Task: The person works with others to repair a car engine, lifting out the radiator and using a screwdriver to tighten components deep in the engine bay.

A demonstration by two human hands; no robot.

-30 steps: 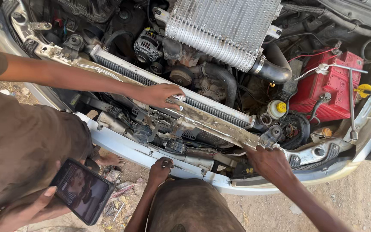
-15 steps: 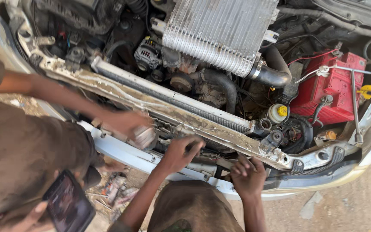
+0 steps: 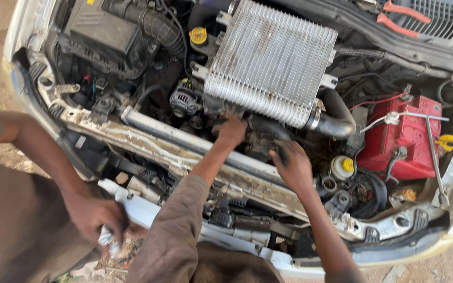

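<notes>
Engine bay under both hands

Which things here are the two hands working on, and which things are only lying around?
In hand:
- left hand and right hand, both reaching into the engine under the ribbed metal cooler

Lying about:
- orange pliers on the far edge
- red battery
- small can in another person's hand

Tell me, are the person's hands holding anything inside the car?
It cannot be told for sure. The left hand reaches under the silver intercooler, and the right hand rests on dark engine parts beside it, fingers curled, but no held thing shows.
</notes>
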